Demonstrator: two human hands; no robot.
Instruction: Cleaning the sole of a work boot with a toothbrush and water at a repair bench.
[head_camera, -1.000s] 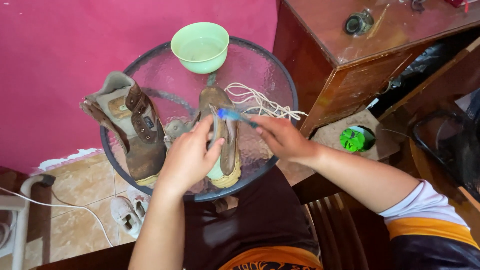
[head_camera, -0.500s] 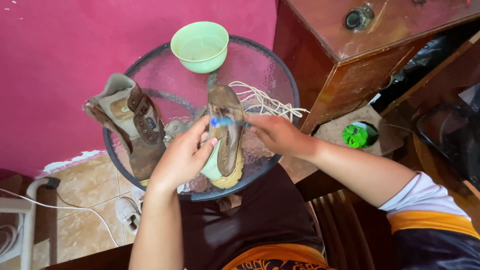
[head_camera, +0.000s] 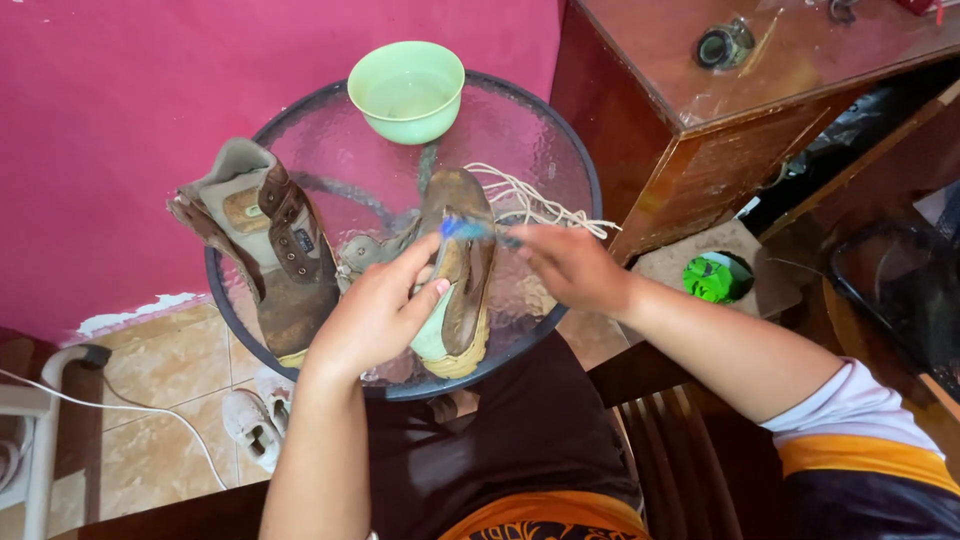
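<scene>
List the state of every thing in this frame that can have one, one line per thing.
Brown leather boot under the hands: turned on its side, gripped by left hand.
Second brown boot: lying unlaced, tongue open, untouched.
Pale green round bowl: upright, holds clear liquid.
Blue brush: blurred, held in right hand.
Cream laces: loose on round glass table.

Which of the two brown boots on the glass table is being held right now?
The right-hand boot, sole turned up, steadied by the left hand. The other boot lies untouched toward the wall side.
</scene>
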